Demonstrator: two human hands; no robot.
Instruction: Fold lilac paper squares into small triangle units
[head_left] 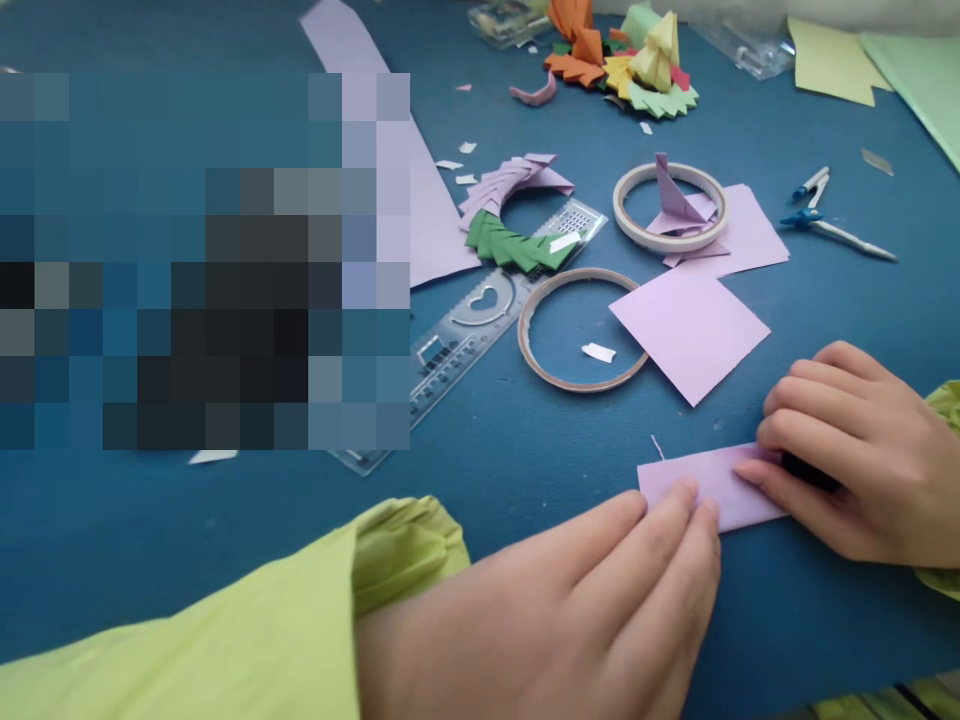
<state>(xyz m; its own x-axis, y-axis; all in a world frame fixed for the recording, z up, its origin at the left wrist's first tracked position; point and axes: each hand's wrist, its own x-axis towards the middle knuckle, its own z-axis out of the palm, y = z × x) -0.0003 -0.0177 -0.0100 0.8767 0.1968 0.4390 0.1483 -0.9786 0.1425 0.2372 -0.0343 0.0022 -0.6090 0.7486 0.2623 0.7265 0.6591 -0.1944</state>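
Observation:
A folded lilac paper strip (705,480) lies on the blue table near the front edge. My left hand (570,610) lies over its near left part, fingers stretched flat and pressing the paper. My right hand (840,450) rests on the strip's right end with its fingers curled down onto the paper. Both sleeves are yellow-green. Just beyond the strip sits a loose lilac paper square (690,330).
Two tape rings (525,340) (671,172), a clear ruler (465,340), a half-built lilac and green paper ring (517,210), a compass (832,215), colourful folded paper pieces (622,60), lilac and yellow sheets and scraps lie behind. A blurred patch covers the left.

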